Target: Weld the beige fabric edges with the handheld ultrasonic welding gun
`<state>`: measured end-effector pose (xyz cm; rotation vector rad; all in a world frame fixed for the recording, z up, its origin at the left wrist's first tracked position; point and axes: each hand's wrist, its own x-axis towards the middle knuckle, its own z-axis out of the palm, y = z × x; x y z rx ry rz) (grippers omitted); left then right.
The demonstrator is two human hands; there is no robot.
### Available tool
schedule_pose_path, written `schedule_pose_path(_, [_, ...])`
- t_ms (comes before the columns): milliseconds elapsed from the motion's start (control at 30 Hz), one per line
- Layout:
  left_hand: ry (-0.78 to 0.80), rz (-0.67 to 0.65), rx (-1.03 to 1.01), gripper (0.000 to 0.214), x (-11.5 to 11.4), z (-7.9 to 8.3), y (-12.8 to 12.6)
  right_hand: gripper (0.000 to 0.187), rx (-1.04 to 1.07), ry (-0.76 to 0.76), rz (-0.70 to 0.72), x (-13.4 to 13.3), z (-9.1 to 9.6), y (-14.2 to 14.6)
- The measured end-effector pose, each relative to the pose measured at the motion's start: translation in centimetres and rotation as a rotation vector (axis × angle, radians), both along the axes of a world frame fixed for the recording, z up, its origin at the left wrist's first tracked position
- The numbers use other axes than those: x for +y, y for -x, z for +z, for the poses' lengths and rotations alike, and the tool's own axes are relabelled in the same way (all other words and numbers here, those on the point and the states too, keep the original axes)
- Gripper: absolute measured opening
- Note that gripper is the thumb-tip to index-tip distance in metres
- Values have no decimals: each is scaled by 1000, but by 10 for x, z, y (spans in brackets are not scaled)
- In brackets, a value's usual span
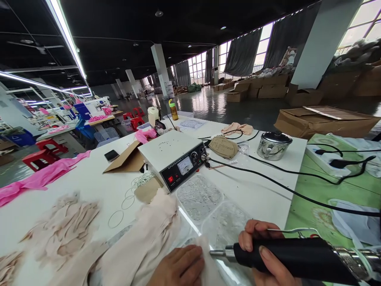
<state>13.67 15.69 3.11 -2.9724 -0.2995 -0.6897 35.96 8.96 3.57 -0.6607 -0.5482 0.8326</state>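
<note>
My right hand (264, 250) is wrapped round a black handheld ultrasonic welder (293, 256), whose metal tip points left. That tip is at the edge of a thin, pale beige fabric (205, 254); whether it touches cannot be told. Fingers together and bent, my left hand (180, 266) presses on the same fabric, just left of the tip. More beige fabric (139, 242) lies left of this hand, over a clear patterned mat (199, 196). Behind the mat stands the control box (180, 171) with a dial meter and a red switch.
Loose beige pieces (67, 226) lie at the left, near white elastic rings (116, 218). A phone (111, 155), a cardboard piece (125, 161), a steel pot (274, 147) and a bottle (173, 111) are on the white table. Black cables (268, 178) cross the right side to a power strip (326, 159).
</note>
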Motion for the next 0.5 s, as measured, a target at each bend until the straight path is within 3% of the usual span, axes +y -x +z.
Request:
schedule_pose_path(300, [129,2,100,33,11,15,-11,15,16,20,37,6,-5,9])
schedule_pose_path(500, [124,2,113,29,14,14,-14,14,-19,65,45,5,-2,10])
